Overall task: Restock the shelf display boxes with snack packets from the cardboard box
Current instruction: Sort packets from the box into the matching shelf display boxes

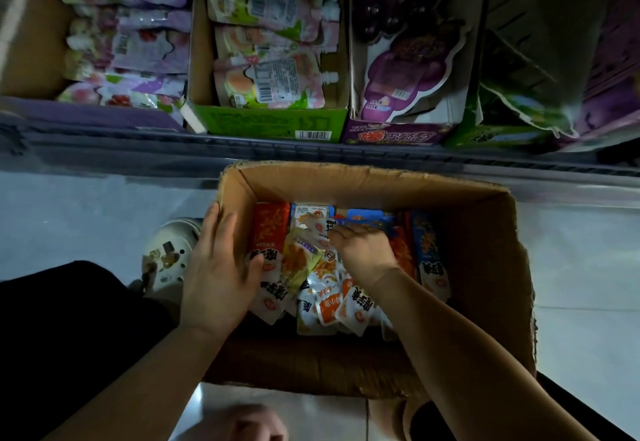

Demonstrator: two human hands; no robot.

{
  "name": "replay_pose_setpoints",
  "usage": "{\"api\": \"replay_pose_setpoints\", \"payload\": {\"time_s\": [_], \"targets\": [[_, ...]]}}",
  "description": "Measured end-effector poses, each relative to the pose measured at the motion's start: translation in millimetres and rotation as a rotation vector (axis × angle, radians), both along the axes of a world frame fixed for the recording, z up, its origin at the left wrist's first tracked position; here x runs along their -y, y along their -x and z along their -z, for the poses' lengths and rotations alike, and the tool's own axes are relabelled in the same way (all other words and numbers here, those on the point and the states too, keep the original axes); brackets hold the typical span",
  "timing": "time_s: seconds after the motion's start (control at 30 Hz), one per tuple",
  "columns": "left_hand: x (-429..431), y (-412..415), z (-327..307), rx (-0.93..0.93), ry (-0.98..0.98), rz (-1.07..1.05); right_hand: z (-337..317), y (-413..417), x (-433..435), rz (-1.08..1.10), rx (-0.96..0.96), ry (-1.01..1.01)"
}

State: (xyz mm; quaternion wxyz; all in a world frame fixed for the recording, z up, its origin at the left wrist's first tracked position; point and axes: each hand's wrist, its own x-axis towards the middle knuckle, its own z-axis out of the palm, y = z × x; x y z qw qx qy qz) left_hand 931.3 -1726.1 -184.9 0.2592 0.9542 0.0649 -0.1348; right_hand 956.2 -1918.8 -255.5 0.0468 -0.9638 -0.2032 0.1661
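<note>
An open cardboard box (485,267) stands on the floor below the shelf, holding several small snack packets (332,298) in red, orange, white, yellow and blue. My left hand (221,267) lies with straight fingers along the box's left wall, its thumb touching a packet. Deep in the box's middle, my right hand (363,250) curls its fingers into the pile around a few packets, a blue one (370,223) at the fingertips. On the shelf above stand a green display box (270,125) of spouted pouches and a purple grape display box (394,136).
More display boxes flank those two: a purple one (104,113) with pouches at left and a green one (502,136) with loose torn card at right. A metal shelf rail (311,153) runs just behind the box. A white clog (169,253) sits on the tiled floor left of the box.
</note>
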Motion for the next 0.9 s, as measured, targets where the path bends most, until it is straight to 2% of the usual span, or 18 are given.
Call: {"api": "replay_pose_setpoints", "payload": {"time_s": [0.13, 0.27, 0.43, 0.5, 0.6, 0.67, 0.8, 0.9], "targets": [[-4, 0, -7, 0.001, 0.034, -0.001, -47, 1, -1, 0.109, 0.166, -0.012], [-6, 0, -27, 0.009, 0.099, 0.030, -108, 11, -7, 0.196, 0.342, -0.161], [-2, 4, -64, 0.040, -0.039, 0.110, -174, 30, -10, 0.466, 0.232, -0.212], [10, 3, -87, 0.114, 0.074, 0.178, -200, 37, -9, 0.603, 0.185, -0.324], [31, 6, -137, 0.209, 0.365, 0.217, -239, 45, -14, 0.746, 0.209, -0.474], [38, 11, -168, 0.199, 0.581, 0.227, -263, 51, -16, 0.786, 0.257, -0.530], [41, 22, -212, -0.017, 0.847, 0.278, -298, 65, -21, 0.694, 0.454, -0.396], [45, 26, -229, -0.140, 1.084, 0.207, -302, 68, -33, 0.545, 0.774, -0.280]]}}
